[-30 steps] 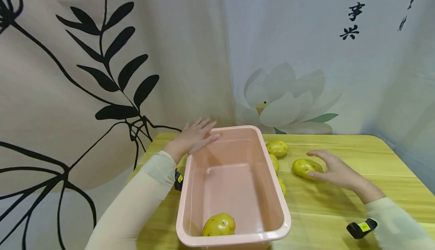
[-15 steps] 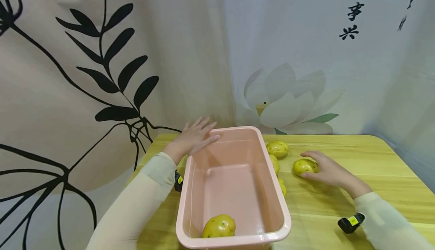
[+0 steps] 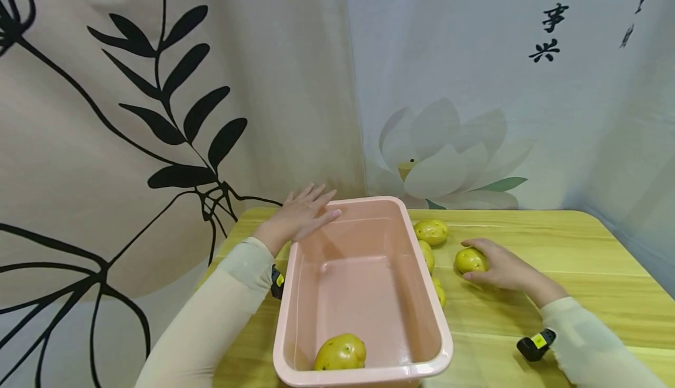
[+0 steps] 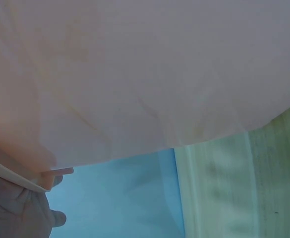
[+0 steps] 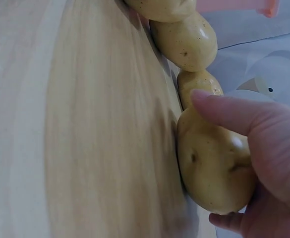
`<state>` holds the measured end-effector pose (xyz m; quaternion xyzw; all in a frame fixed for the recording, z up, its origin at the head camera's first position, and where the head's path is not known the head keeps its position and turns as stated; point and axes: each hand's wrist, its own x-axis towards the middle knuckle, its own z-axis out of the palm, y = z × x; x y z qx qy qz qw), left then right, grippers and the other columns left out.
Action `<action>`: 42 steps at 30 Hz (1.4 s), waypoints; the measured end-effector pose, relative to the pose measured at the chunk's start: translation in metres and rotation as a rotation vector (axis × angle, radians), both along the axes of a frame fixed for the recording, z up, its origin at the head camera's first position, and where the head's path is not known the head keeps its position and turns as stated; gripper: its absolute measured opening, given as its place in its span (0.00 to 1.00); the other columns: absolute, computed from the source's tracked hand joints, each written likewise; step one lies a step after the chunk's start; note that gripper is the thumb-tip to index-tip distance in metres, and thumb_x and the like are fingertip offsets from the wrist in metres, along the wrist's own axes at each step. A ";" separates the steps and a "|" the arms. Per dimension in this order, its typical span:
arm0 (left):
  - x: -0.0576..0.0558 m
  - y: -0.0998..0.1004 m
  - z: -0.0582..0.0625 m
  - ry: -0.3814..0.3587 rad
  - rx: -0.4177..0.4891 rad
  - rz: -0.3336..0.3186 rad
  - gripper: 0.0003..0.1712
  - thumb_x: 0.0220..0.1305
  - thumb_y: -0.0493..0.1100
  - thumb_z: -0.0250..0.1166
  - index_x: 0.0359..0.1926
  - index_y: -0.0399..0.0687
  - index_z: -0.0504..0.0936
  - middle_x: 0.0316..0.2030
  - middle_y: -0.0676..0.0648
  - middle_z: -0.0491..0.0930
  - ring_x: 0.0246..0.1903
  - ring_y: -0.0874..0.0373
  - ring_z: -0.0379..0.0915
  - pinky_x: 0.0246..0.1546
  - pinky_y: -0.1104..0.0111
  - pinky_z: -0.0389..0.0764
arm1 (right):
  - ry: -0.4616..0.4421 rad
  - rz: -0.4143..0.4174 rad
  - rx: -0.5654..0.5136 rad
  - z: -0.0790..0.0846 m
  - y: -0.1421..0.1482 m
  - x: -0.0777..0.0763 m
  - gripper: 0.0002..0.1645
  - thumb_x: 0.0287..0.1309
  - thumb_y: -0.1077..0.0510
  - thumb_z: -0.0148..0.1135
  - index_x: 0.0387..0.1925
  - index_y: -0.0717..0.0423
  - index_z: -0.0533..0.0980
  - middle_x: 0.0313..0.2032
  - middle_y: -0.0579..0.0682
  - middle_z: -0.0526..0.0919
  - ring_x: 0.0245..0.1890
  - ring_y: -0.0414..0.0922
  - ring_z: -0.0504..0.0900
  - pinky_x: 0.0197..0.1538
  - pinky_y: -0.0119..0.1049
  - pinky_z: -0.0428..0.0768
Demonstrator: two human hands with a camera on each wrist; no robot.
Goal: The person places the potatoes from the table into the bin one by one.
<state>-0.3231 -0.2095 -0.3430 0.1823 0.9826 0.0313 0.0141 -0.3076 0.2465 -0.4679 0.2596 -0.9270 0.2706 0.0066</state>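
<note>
My left hand (image 3: 299, 216) rests on the far left corner of a pink plastic basin (image 3: 445, 353), its fingers straight. In the left wrist view the basin's outer wall (image 4: 149, 84) fills most of the picture, and part of the hand (image 4: 18, 208) shows under the rim. On the right, my right hand (image 3: 503, 266) grips a potato (image 3: 471, 260) on the table, thumb on one side and fingers on the other. The right wrist view shows the thumb lying along this potato (image 5: 211, 166). Another potato (image 3: 340, 351) lies inside the basin at its near end.
Several potatoes lie along the basin's right side, the farthest potato (image 3: 431, 232) by its back corner. Others are partly hidden by the basin. A wood-grain table (image 3: 554, 232) bears everything. Behind it hangs a printed curtain (image 3: 295, 83).
My right hand has moved left and closed in around the potato, covering more of it. The left hand and the basin have stayed in place.
</note>
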 end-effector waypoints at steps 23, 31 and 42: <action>0.004 0.001 0.003 -0.003 0.019 0.010 0.46 0.62 0.79 0.26 0.76 0.66 0.46 0.75 0.51 0.38 0.74 0.47 0.28 0.68 0.41 0.33 | 0.054 -0.037 0.068 -0.009 -0.006 -0.004 0.45 0.43 0.48 0.77 0.61 0.59 0.70 0.57 0.64 0.73 0.58 0.64 0.70 0.58 0.62 0.68; 0.005 0.001 0.000 -0.007 0.039 0.013 0.46 0.62 0.79 0.27 0.76 0.66 0.46 0.75 0.51 0.38 0.74 0.49 0.27 0.68 0.42 0.33 | 0.063 -0.060 0.059 -0.012 -0.005 -0.002 0.43 0.44 0.49 0.77 0.61 0.59 0.70 0.57 0.63 0.74 0.58 0.62 0.71 0.58 0.61 0.68; 0.007 0.001 0.003 -0.011 0.046 0.005 0.45 0.64 0.78 0.29 0.76 0.65 0.47 0.75 0.51 0.38 0.74 0.48 0.28 0.67 0.41 0.33 | 0.081 -0.073 -0.008 -0.010 -0.008 -0.001 0.40 0.44 0.52 0.77 0.58 0.60 0.70 0.54 0.59 0.77 0.53 0.57 0.76 0.55 0.56 0.73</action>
